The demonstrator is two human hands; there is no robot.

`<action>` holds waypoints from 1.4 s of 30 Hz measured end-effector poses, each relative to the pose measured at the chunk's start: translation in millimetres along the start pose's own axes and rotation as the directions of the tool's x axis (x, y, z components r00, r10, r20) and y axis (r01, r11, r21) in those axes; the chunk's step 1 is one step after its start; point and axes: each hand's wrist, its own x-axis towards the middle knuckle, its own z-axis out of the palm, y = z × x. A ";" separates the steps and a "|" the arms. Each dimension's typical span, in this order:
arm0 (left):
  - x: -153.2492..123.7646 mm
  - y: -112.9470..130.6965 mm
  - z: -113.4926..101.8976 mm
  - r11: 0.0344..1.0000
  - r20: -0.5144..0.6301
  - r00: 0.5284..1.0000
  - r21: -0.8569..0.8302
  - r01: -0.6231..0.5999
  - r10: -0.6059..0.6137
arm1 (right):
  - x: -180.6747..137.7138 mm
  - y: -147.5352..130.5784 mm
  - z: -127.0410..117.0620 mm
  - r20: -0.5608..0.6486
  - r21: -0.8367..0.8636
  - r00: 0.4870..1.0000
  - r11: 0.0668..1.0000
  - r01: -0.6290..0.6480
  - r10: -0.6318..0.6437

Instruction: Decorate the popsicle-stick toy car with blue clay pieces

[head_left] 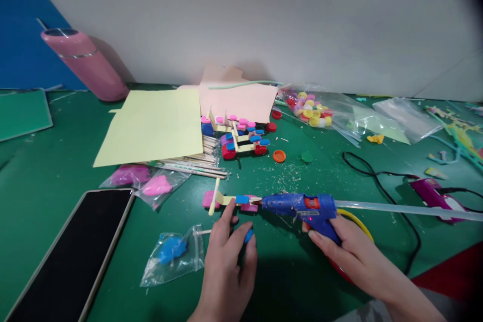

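Observation:
My right hand grips the handle of a blue hot glue gun. Its nozzle touches a small craft car made of a pale stick with pink caps and a blue piece. My left hand rests just below the car, index finger stretched onto it. A small blue cap is pinched between its other fingers. A clear glue stick juts from the gun's back to the right.
Yellow paper, several finished cars, wooden sticks, a bag of bottle caps, bags of pink pieces and blue pieces, a pink bottle, a black tablet, a black cord.

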 end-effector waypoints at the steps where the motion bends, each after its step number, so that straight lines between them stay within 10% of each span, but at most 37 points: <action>1: 0.2 0.0 0.0 1.000 0.004 1.000 -0.001 0.001 -0.001 | 0.3 -0.5 0.2 0.003 0.003 1.000 1.000 0.000 0.000; 42: 1.7 -0.5 0.3 1.000 -0.011 1.000 0.016 -0.013 0.013 | 1.5 7.7 -0.8 0.081 -0.020 0.996 0.999 -0.029 0.030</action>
